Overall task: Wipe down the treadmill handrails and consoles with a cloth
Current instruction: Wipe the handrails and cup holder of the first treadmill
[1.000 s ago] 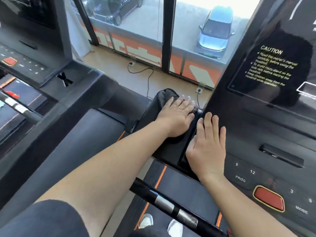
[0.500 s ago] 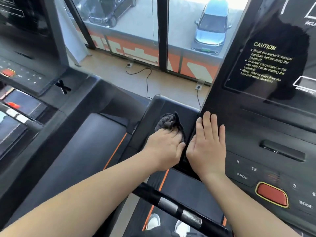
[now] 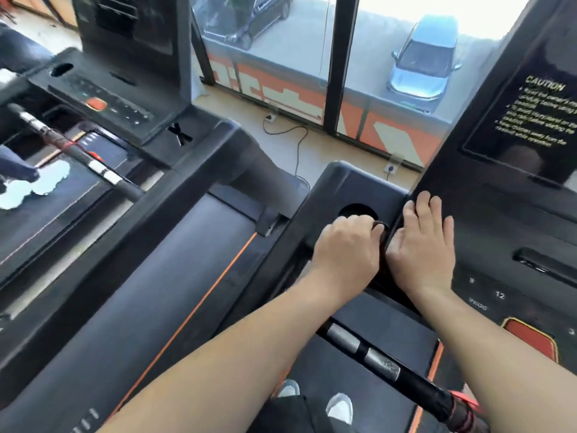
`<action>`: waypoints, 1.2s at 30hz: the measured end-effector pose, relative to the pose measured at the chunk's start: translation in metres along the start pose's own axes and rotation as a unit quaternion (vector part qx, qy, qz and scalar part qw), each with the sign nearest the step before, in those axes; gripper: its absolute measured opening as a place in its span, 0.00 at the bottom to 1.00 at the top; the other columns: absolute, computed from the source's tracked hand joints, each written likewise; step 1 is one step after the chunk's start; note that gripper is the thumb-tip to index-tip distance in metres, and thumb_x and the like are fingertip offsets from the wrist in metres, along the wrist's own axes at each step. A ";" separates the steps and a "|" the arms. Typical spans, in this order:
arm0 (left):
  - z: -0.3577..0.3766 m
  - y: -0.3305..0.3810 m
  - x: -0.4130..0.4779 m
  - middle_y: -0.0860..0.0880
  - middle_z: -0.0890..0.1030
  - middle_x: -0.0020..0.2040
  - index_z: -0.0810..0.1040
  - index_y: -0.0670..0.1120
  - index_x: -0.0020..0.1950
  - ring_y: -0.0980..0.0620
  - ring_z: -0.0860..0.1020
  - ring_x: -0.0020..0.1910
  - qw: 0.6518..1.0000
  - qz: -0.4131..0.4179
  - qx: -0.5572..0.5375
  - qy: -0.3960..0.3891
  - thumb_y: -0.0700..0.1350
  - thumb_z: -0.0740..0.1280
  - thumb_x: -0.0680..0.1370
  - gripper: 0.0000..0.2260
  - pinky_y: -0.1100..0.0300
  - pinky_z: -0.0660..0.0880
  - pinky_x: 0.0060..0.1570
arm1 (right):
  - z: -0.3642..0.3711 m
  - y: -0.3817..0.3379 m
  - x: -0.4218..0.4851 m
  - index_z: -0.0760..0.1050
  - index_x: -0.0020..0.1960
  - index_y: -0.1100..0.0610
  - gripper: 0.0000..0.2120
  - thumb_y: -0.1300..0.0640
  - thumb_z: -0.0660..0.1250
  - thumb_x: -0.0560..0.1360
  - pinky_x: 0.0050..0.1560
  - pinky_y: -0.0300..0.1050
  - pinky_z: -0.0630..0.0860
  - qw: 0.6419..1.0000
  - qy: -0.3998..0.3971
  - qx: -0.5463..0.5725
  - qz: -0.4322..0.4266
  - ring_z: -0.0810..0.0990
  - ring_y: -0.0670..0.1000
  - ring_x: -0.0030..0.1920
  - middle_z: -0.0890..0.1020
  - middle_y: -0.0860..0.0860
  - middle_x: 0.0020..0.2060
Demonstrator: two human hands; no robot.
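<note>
Dark bunched cloth (image 3: pixel 381 229), matte black console (image 3: pixel 359 182)

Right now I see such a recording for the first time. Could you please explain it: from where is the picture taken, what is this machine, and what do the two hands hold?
This one picture comes from a camera worn on the person's head, looking down at their own arms. The black machine is a treadmill; its console has a red button, with a handlebar nearer the person. The left hand is curled beside a round cup holder, gripping a dark cloth that barely shows. The right hand lies flat on the console, holding nothing.
</note>
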State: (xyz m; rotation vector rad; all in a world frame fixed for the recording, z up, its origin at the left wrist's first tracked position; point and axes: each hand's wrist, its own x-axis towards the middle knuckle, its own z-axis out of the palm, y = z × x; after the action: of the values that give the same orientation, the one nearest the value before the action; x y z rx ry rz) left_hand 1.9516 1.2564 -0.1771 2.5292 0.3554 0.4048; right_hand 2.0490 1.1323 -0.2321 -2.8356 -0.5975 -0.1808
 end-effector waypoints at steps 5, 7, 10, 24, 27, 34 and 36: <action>-0.096 -0.021 0.011 0.46 0.81 0.43 0.77 0.45 0.48 0.41 0.77 0.45 0.991 -0.031 -0.003 0.131 0.53 0.54 0.85 0.17 0.47 0.72 0.47 | -0.004 -0.009 0.001 0.68 0.76 0.63 0.24 0.59 0.57 0.81 0.81 0.62 0.50 1.000 0.002 0.012 0.003 0.51 0.60 0.82 0.60 0.59 0.81; -0.107 -0.044 0.002 0.48 0.81 0.43 0.77 0.47 0.47 0.44 0.77 0.47 0.990 -0.052 -0.036 0.128 0.54 0.52 0.85 0.18 0.49 0.72 0.49 | 0.001 -0.024 -0.006 0.75 0.69 0.67 0.22 0.61 0.59 0.77 0.77 0.65 0.58 0.995 0.034 0.055 -0.074 0.60 0.65 0.79 0.69 0.63 0.75; -0.080 -0.090 -0.018 0.53 0.82 0.64 0.78 0.54 0.68 0.49 0.74 0.68 0.984 -0.138 -0.075 -0.080 0.59 0.47 0.86 0.23 0.49 0.67 0.71 | 0.016 -0.043 -0.028 0.77 0.69 0.62 0.24 0.56 0.56 0.78 0.80 0.60 0.55 0.986 -0.016 0.066 -0.154 0.64 0.61 0.79 0.74 0.59 0.74; -0.061 -0.115 -0.076 0.59 0.45 0.84 0.45 0.65 0.82 0.48 0.59 0.81 0.941 -0.201 -0.014 -0.273 0.58 0.47 0.86 0.24 0.47 0.60 0.74 | 0.018 -0.045 -0.031 0.68 0.78 0.52 0.29 0.47 0.44 0.82 0.82 0.59 0.47 0.977 -0.110 -0.079 -0.165 0.62 0.48 0.80 0.71 0.46 0.77; -0.060 -0.119 -0.078 0.57 0.47 0.85 0.50 0.64 0.83 0.51 0.54 0.82 0.946 -0.204 -0.018 -0.251 0.60 0.47 0.86 0.24 0.47 0.58 0.78 | 0.019 -0.046 -0.031 0.70 0.77 0.53 0.28 0.48 0.47 0.82 0.81 0.61 0.51 0.977 -0.098 -0.084 -0.168 0.65 0.49 0.79 0.73 0.46 0.75; -0.033 -0.135 -0.009 0.49 0.59 0.83 0.51 0.70 0.80 0.47 0.59 0.81 0.935 -0.250 -0.111 -0.227 0.62 0.55 0.84 0.25 0.52 0.56 0.77 | 0.012 -0.046 -0.028 0.57 0.83 0.50 0.31 0.44 0.40 0.82 0.82 0.57 0.40 0.971 -0.149 -0.085 -0.168 0.53 0.45 0.83 0.61 0.44 0.82; -0.040 -0.128 -0.028 0.50 0.57 0.84 0.46 0.71 0.80 0.41 0.63 0.79 0.941 -0.229 -0.053 -0.244 0.62 0.53 0.85 0.26 0.49 0.60 0.76 | 0.009 -0.044 -0.029 0.52 0.84 0.46 0.31 0.41 0.40 0.82 0.81 0.59 0.40 0.967 -0.153 -0.074 -0.188 0.51 0.46 0.83 0.56 0.44 0.83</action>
State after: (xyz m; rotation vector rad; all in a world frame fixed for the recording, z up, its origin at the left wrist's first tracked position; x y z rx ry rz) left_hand 1.8909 1.3705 -0.2221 2.2453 0.6787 -0.3680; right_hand 2.0050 1.1626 -0.2365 -2.8840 -1.2354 0.1601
